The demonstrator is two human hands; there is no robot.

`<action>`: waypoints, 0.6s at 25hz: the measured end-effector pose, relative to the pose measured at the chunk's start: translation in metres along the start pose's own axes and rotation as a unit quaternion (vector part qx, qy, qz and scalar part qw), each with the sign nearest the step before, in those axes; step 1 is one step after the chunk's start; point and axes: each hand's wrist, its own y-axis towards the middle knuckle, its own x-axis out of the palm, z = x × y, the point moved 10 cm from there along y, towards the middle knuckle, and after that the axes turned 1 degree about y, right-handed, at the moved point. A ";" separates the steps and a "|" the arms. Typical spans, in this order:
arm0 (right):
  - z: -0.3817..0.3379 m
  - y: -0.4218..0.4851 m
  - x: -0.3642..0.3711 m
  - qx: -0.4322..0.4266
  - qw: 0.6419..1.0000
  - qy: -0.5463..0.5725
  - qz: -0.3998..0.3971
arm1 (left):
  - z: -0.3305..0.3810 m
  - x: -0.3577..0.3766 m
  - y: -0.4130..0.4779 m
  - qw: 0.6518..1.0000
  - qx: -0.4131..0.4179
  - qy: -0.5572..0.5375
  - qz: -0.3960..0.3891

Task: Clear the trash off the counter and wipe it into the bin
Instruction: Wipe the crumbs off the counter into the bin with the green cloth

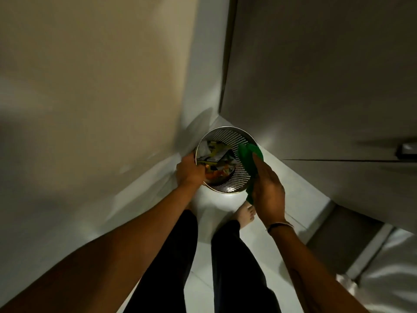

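A round perforated metal bin [234,141] sits low in a floor corner, tilted toward me. Crumpled wrappers and paper trash [216,159] lie inside it. My left hand [189,172] grips the bin's near left rim. My right hand [268,190] holds a green cloth [248,159] against the bin's right rim, with part of the cloth draped over the edge. The counter is out of sight.
A beige wall [90,98] stands on the left and grey cabinet doors [327,86] on the right, meeting behind the bin. My legs in dark trousers and a bare foot [246,213] stand on the pale floor just before the bin.
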 end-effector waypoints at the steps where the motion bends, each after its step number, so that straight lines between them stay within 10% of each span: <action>1: -0.024 -0.016 -0.023 -0.003 1.000 0.011 0.012 | 0.006 -0.021 -0.025 1.000 0.000 -0.006 -0.001; 15: -0.258 -0.112 -0.296 -0.122 0.977 0.045 0.171 | 0.109 -0.181 -0.238 0.953 -0.045 -0.298 -0.025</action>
